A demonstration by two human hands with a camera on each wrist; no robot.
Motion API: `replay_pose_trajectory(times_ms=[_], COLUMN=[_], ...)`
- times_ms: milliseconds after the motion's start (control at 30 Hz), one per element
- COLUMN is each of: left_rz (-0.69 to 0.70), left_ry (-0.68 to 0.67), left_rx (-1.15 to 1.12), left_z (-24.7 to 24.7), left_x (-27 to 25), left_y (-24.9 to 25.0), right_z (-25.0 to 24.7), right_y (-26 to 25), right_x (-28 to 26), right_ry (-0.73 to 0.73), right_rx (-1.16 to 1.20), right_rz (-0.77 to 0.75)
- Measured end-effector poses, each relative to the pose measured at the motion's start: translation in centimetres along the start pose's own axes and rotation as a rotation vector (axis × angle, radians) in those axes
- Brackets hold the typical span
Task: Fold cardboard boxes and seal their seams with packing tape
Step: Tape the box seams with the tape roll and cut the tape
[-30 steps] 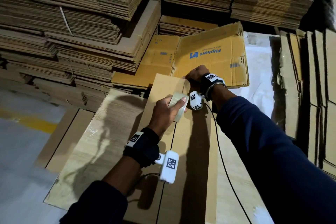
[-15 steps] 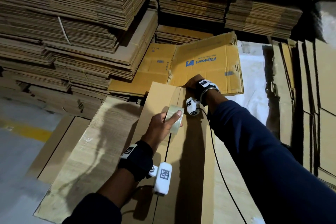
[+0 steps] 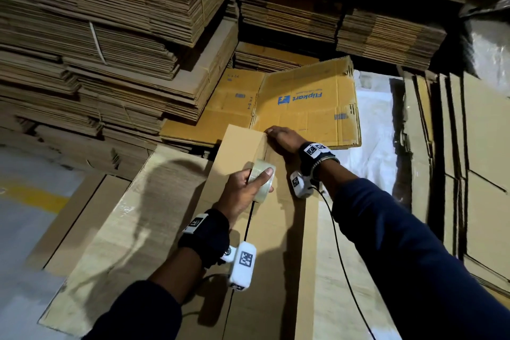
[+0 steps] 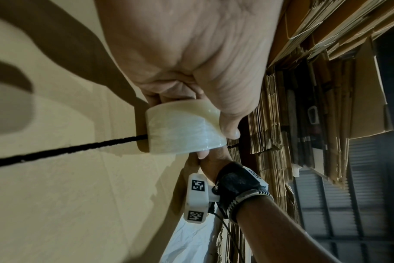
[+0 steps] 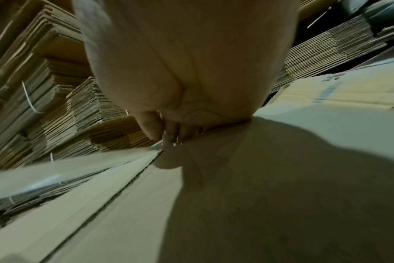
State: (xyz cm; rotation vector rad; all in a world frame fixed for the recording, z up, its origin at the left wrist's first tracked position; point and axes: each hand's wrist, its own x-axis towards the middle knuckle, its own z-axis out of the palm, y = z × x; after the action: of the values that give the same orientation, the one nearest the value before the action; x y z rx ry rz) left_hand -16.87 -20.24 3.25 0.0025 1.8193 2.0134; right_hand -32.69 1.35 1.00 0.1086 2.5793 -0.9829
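A long plain cardboard box (image 3: 237, 152) lies lengthwise away from me, its dark centre seam (image 3: 248, 225) running down the top. My left hand (image 3: 240, 193) grips a roll of clear packing tape (image 3: 260, 181) on edge over that seam, thumb on one side and fingers on the other. The left wrist view shows the tape roll (image 4: 184, 131) resting where the seam (image 4: 68, 149) ends. My right hand (image 3: 281, 139) lies palm down on the box's far end, its fingertips (image 5: 169, 137) pressing at the edge. A clear strip of tape (image 5: 56, 170) stretches from there.
Tall stacks of flattened cartons (image 3: 124, 50) rise at left and behind. A flat printed carton (image 3: 309, 107) lies just beyond the box. Upright flattened cartons (image 3: 469, 174) stand at right, beside white plastic sheeting (image 3: 369, 146). A flat cardboard sheet (image 3: 132, 229) lies at left on the grey floor (image 3: 24, 215).
The left hand drew the tape roll a little back along the seam from the far end, then held. The right hand stayed at the far edge, now lying flatter.
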Motion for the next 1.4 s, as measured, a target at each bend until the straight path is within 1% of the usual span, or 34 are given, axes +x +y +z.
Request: replay_pose_trajectory(times_ms=[167, 333, 400, 567, 633, 700, 800, 867, 967, 1067, 1167, 1233, 1300, 1400], left_rz=[0.002, 0.024, 0.022, 0.016, 0.01, 0.001, 0.004, 0.014, 0.027, 0.032, 0.023, 0.028, 0.038, 0.033], left_ry=[0.006, -0.001, 0.005, 0.0, -0.007, 0.003, 0.005, 0.005, 0.021, 0.021, 0.017, 0.005, -0.012, 0.002], left_rx=[0.012, 0.041, 0.031, 0.031, 0.023, -0.007, -0.037, -0.062, -0.092, -0.1, -0.094, -0.054, -0.025, -0.036], left_z=[-0.1, 0.1, 0.2, 0.3, 0.2, 0.1, 0.1, 0.3, 0.5, 0.8, 1.0, 0.9, 0.5, 0.1], left_x=[-0.4, -0.9, -0.8, -0.4, -0.4, -0.4, -0.5, -0.6, -0.7, -0.7, -0.7, -0.8, -0.8, -0.8], left_y=[0.0, -0.2, -0.1, 0.0, -0.1, -0.2, -0.4, -0.5, -0.6, -0.7, -0.7, -0.8, -1.2, -1.4], right_z=[0.1, 0.3, 0.4, 0.0, 0.0, -0.1, 0.1, 0.4, 0.9, 1.3, 1.6, 1.7, 1.5, 1.2], right_y=[-0.8, -1.0, -1.0, -1.4, -1.3, -0.7, 0.3, 0.0, -1.3, -1.6, -1.1, -0.8, -1.1, -1.5], right_x=[0.3, 0.7, 0.8, 0.9, 1.0, 1.5, 2.8, 2.5, 0.2, -0.3, -0.3, -0.3, -0.3, -0.6], right_ry=[-0.046, -0.108, -0.124, -0.124, -0.132, -0.154, -0.192, -0.162, -0.054, -0.025, 0.01, -0.002, -0.051, -0.092], right_rx=[-0.141, -0.322, -0.359, -0.27, -0.145, -0.055, -0.055, -0.163, -0.344, -0.417, -0.442, -0.495, -0.549, -0.637], right_rz=[0.088, 0.077, 0.062, 0.071, 0.125, 0.112, 0.136, 0.128, 0.119, 0.092, 0.058, 0.04, 0.039, 0.026])
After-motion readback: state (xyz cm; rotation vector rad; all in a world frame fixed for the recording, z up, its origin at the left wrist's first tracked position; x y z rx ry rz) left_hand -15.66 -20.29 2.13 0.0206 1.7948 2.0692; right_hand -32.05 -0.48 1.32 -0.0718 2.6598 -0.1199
